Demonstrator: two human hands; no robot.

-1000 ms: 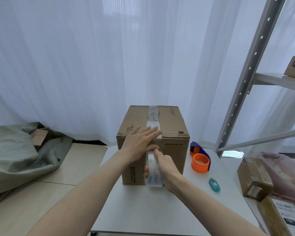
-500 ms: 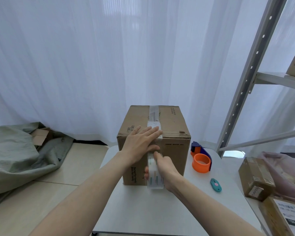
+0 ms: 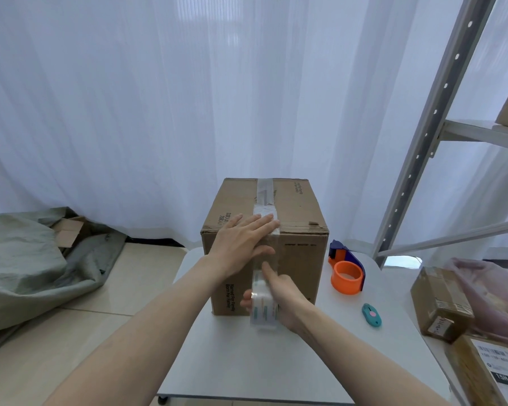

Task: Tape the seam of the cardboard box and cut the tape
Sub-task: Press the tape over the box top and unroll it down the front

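Note:
A brown cardboard box [image 3: 299,206] stands on the white table [image 3: 247,361], with clear tape running along its top seam and over the near edge. My left hand [image 3: 241,241] lies flat with fingers spread on the box's near top edge, pressing the tape down. My right hand [image 3: 282,300] grips a roll of clear tape [image 3: 263,310] against the box's front face, index finger stretched up along the pulled strip. A small teal box cutter [image 3: 371,315] lies on the table to the right.
An orange and blue tape dispenser [image 3: 346,271] sits right of the box. Taped parcels [image 3: 440,303] are stacked at the right edge under a metal shelf frame [image 3: 423,136]. A grey-green sack [image 3: 27,265] with cardboard lies on the floor at the left.
My right hand has slid the roll slightly lower down the front face, and its index finger now points up. My left hand has stayed on the top edge.

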